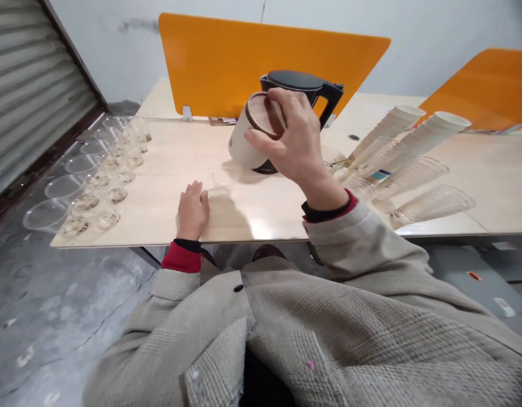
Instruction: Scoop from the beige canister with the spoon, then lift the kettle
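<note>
My right hand (292, 133) grips the top of a pale, rounded canister (242, 138), thumb on the near rim and fingers over the far side. Its top, dark-rimmed and brownish, is partly covered by the hand; I cannot tell whether that is a lid or the inside. Close behind it stands an electric kettle (292, 79) with a black lid and handle, its body mostly hidden. My left hand (193, 210) lies on the table near its front edge, fingers extended, holding nothing. Just beyond it is the faint round outline of a clear plastic cup (222, 176).
Rows of clear cups (86, 202) with dark bits in their bottoms stand along the table's left end. Stacks of paper cups (434, 133) and clear plastic cups (434, 204) stand on the right. An orange divider (210, 62) rises at the back of the pale table (167, 164).
</note>
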`<act>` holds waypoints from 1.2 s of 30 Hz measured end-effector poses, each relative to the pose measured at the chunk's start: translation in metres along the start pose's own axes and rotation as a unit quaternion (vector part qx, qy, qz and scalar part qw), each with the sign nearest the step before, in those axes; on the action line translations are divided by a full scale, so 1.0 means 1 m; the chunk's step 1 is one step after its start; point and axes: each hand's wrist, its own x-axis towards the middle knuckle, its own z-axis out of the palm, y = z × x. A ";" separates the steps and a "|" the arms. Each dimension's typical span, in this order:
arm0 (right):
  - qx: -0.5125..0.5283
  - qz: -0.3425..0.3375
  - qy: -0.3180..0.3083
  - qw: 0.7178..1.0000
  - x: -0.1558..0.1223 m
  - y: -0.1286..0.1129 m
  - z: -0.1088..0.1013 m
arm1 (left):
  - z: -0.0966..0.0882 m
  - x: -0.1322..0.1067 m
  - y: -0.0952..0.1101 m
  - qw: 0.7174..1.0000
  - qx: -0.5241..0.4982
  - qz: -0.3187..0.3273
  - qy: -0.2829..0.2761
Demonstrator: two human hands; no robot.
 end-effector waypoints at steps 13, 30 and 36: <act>0.102 0.004 -0.184 0.978 -0.106 -0.028 0.053 | -0.050 -0.058 0.012 0.935 -0.343 0.035 -0.081; 0.046 0.009 -0.176 0.983 -0.115 -0.043 0.061 | -0.032 -0.058 0.036 0.991 -0.079 0.066 -0.091; 0.076 0.031 -0.153 0.985 -0.118 -0.045 0.066 | -0.029 -0.057 0.030 0.994 -0.046 0.067 -0.077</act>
